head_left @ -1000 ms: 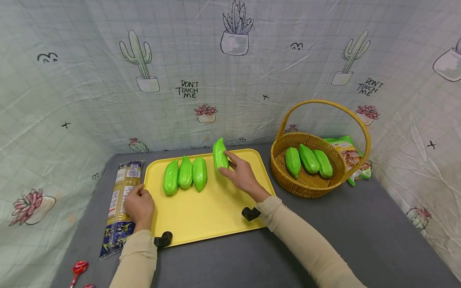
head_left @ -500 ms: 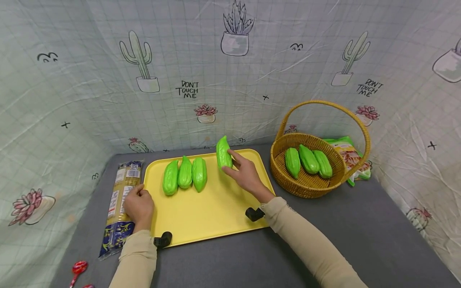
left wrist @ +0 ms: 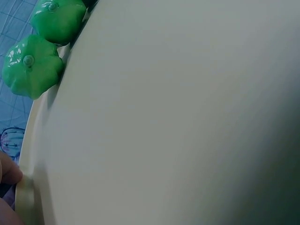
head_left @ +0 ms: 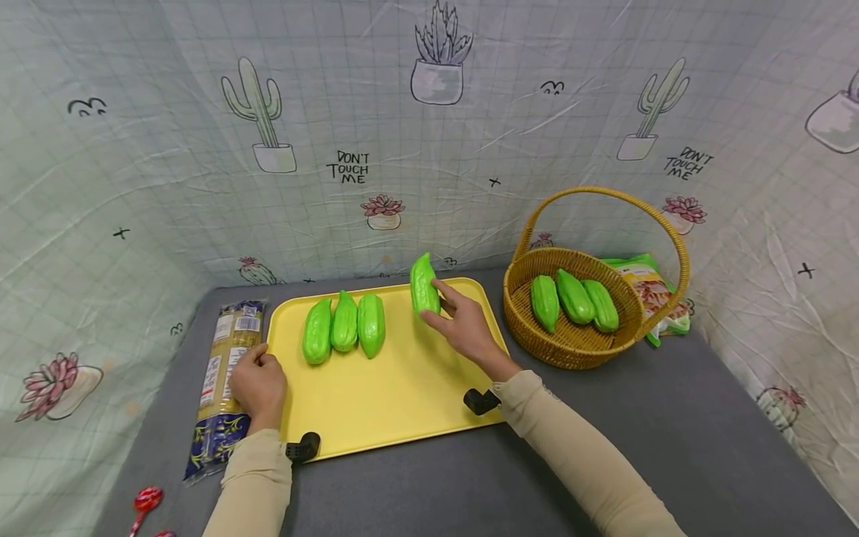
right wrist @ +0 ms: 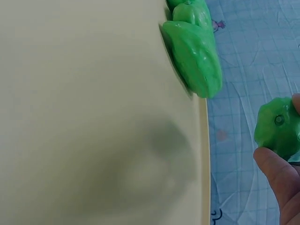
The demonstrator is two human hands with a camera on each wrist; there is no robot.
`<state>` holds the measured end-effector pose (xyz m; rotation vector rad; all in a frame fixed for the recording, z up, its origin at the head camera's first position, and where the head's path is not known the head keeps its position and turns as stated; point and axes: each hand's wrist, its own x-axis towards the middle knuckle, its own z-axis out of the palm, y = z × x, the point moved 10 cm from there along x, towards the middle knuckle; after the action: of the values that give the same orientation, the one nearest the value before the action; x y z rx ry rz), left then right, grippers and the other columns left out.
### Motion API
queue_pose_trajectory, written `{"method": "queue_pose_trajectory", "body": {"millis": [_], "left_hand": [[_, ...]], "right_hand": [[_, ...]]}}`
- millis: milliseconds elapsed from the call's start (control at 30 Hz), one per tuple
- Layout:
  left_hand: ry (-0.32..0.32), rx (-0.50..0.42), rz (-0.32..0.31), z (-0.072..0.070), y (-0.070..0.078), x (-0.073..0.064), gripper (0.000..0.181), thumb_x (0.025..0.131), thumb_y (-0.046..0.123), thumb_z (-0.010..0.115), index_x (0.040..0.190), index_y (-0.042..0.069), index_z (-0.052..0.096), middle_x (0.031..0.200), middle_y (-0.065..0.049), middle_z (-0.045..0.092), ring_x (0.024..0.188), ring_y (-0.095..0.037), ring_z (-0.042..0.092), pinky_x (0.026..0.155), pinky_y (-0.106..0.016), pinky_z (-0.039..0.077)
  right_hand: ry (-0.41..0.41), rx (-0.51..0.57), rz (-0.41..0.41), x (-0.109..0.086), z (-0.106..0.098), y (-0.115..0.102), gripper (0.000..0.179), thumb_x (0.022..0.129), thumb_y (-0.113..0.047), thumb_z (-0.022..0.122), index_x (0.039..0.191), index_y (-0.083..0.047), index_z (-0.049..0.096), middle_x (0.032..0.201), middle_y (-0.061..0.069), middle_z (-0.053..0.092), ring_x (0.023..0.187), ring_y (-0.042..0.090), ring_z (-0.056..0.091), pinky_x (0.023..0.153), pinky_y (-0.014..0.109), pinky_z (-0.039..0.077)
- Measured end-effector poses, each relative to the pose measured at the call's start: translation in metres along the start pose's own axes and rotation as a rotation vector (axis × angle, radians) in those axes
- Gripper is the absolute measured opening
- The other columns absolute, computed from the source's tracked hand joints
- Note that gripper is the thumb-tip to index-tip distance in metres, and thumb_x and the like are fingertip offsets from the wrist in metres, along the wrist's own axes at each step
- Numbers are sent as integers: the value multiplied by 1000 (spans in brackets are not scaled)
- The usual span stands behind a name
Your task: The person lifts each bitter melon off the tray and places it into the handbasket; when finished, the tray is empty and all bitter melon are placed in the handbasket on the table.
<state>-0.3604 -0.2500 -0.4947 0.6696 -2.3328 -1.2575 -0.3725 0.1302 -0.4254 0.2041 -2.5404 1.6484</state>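
Tray [head_left: 376, 410] is shallow and smooth, judged light and apt to slide if knocked. Left hand [head_left: 259, 380] is at its left rim. Right hand [head_left: 466, 328] has its grip clamped, thumb and fingers, on one green vegetable [head_left: 423, 287], held above the far right part of the tray with the pointed end up. Skin is glossy and ribbed; judged a moulded model, light and stiff, mildly slippery, unlikely to bruise. Best hold is judged to be across the thick middle, with the thumb in a groove; the tapering end would give poor purchase. Three matching vegetables [head_left: 344, 322] lie side by side near the far rim, little finger room between them.

Obscured, from the near edge: a second lollipop [head_left: 165, 533], below the whole lollipop [head_left: 148, 498] on the tabletop [head_left: 403, 492], is mostly cut off. Left grip cannot be determined: fingertips meet the rim, but whether they pinch it is not shown. Right fingers are partly hidden behind the held piece. Wicker basket [head_left: 557, 352] conceals the undersides of three more vegetables [head_left: 575, 297] and covers part of a green packet [head_left: 647, 287] behind it, whose print is illegible.
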Motion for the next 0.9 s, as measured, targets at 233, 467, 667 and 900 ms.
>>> {"method": "queue_pose_trajectory", "body": {"millis": [233, 467, 667, 900], "left_hand": [[12, 9, 12, -1, 1, 1, 35, 101, 6, 46, 124, -5, 70, 126, -29, 68, 117, -48, 62, 102, -60, 48], [18, 6, 19, -1, 1, 1, 35, 101, 6, 46, 122, -6, 71, 125, -29, 69, 117, -47, 62, 102, -60, 48], [21, 10, 22, 0, -1, 1, 34, 100, 5, 46, 121, -5, 71, 124, -28, 69, 117, -47, 62, 102, -59, 48], [20, 14, 20, 0, 0, 2, 35, 101, 6, 46, 122, -5, 71, 125, -28, 69, 118, -47, 62, 102, -60, 48]], "right_hand": [[7, 11, -13, -4, -14, 2, 70, 96, -19, 71, 158, -9, 38, 162, 20, 38, 142, 38, 48, 100, 43, 56], [9, -18, -22, -9, -28, 1, 70, 97, -21, 70, 158, -8, 38, 162, 21, 37, 143, 37, 48, 101, 44, 55], [19, -54, -22, -12, -41, 5, 72, 97, -22, 71, 158, -8, 36, 163, 20, 36, 142, 38, 48, 101, 45, 55], [47, -48, -17, -16, -60, 10, 72, 97, -17, 69, 159, -8, 34, 165, 19, 32, 144, 38, 45, 101, 45, 55]]}}
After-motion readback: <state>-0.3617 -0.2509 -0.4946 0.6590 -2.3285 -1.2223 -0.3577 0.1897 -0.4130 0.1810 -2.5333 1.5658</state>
